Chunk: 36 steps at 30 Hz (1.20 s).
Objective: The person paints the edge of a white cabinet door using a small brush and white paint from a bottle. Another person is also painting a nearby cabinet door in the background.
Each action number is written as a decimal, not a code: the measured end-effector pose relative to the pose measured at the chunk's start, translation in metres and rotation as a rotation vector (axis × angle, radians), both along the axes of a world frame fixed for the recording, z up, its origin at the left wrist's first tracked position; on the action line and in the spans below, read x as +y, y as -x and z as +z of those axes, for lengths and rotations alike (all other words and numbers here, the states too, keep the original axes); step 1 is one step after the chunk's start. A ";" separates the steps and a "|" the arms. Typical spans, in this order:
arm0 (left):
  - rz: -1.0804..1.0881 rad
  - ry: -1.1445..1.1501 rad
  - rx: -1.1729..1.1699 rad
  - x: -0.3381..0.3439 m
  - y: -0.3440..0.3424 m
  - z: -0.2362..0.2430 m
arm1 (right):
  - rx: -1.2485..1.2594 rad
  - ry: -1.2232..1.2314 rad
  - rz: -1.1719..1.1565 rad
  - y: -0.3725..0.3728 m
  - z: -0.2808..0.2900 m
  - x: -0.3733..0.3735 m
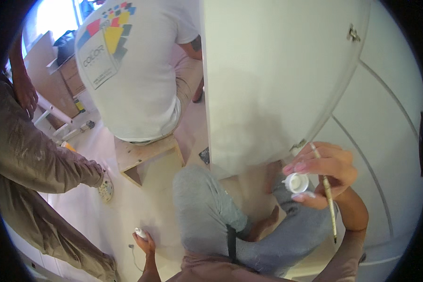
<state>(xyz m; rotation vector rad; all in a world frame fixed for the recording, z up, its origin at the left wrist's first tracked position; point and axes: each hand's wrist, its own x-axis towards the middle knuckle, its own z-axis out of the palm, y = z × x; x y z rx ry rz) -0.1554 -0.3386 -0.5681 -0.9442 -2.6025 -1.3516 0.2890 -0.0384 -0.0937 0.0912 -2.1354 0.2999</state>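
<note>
My right hand [322, 174] is raised in front of the white door at the right, closed on a small white screw cap [297, 183] and a thin brush [329, 202], whose tip points down. Low at the left, beside my bent knee, my left hand [147, 243] grips a small white bottle [140, 233] at or just above the pale floor, near a thin cord [136, 256].
A white door [263, 70] with metal hinges stands ahead. A person in a white shirt [127, 84] sits on a wooden box [145, 155]; another stands at left in brown trousers [42, 155]. Boards [37, 56], cardboard boxes and a ladder-like frame lie behind them.
</note>
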 end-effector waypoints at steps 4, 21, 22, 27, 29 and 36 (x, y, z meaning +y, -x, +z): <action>0.023 -0.288 -0.081 0.064 -0.050 0.061 | -0.026 -0.046 0.038 -0.013 -0.004 0.017; -1.085 -0.624 -0.912 0.230 -0.175 0.337 | -0.093 -0.069 0.082 0.043 -0.029 0.050; -1.174 -0.627 -0.938 0.236 -0.179 0.347 | -0.117 -0.082 0.085 0.052 -0.031 0.054; -1.328 -0.671 -1.106 0.259 -0.180 0.362 | -0.089 -0.120 0.137 0.094 -0.048 0.079; -1.260 -0.588 -1.027 0.264 -0.171 0.359 | -0.089 -0.101 0.147 0.104 -0.056 0.086; -1.230 -0.566 -0.914 0.273 -0.147 0.357 | -0.090 -0.040 0.108 0.122 -0.078 0.093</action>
